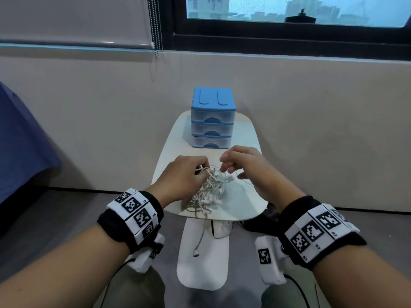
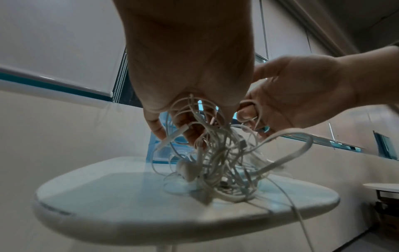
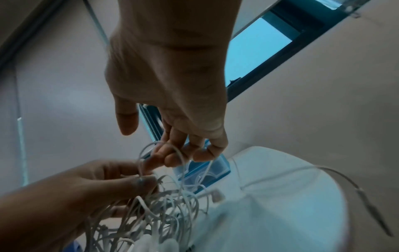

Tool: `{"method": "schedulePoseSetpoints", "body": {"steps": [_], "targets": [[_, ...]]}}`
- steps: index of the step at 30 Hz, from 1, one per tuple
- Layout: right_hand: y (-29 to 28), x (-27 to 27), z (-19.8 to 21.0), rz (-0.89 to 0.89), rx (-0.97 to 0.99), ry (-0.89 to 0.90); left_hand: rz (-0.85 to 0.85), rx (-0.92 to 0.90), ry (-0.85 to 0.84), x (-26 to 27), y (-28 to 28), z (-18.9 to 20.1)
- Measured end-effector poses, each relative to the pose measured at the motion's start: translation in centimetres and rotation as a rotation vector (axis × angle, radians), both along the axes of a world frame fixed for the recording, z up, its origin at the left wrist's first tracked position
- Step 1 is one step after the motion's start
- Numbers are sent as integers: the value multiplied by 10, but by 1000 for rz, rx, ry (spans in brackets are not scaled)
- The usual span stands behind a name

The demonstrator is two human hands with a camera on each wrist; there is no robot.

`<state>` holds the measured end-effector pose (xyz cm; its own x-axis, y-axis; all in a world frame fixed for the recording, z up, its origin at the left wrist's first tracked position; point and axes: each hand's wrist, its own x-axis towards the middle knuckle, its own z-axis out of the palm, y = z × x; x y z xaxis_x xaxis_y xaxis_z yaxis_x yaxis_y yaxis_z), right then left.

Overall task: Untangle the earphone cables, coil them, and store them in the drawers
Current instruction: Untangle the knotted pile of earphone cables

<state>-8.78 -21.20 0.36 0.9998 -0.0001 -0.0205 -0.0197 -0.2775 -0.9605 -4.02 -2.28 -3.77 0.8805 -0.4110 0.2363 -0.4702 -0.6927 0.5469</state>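
Note:
A tangle of white earphone cables (image 1: 209,190) (image 2: 220,162) (image 3: 164,213) sits on the front half of a small white table (image 1: 244,134) (image 2: 108,196) (image 3: 280,204). My left hand (image 1: 195,172) (image 2: 177,133) (image 3: 138,182) pinches the top of the tangle and holds it partly raised. My right hand (image 1: 229,166) (image 2: 252,116) (image 3: 172,156) is just to its right, fingers curled with a cable loop hooked over them. One earbud (image 1: 196,254) dangles over the table's front edge. A blue three-drawer unit (image 1: 212,121) (image 2: 159,150) (image 3: 207,173) stands at the back, all drawers closed.
The table stands against a beige wall under a window, on a white foot (image 1: 202,270). A blue cloth (image 1: 20,141) lies at the left. A bead chain (image 1: 155,25) hangs from the blind. Another tabletop edge (image 2: 384,186) shows at the far right.

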Motion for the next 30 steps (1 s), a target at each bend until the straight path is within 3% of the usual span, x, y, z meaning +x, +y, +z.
{"method": "schedulePoseSetpoints", "body": {"steps": [3,6,8,15,17,18,22,27,30], "targets": [[11,2,11,120,-200,42,-23,10,-15,-2,-3,7],[21,5,21,148,-538,24,-23,25,-26,-5,-4,12],[23,6,26,144,-594,-23,-26,40,-47,-6,-4,14],[17,-2,41,225,366,-191,-19,47,15,-2,-1,9],[14,-3,44,221,550,-189,-7,24,34,-1,0,8],[14,-3,43,181,552,-186,0,10,44,0,1,8],[11,5,28,-49,50,-151,30,-3,16,0,-1,12],[14,4,17,64,-667,-67,47,59,-63,-6,-5,14],[17,7,17,46,-798,-77,58,79,-75,-9,-6,10]]}}
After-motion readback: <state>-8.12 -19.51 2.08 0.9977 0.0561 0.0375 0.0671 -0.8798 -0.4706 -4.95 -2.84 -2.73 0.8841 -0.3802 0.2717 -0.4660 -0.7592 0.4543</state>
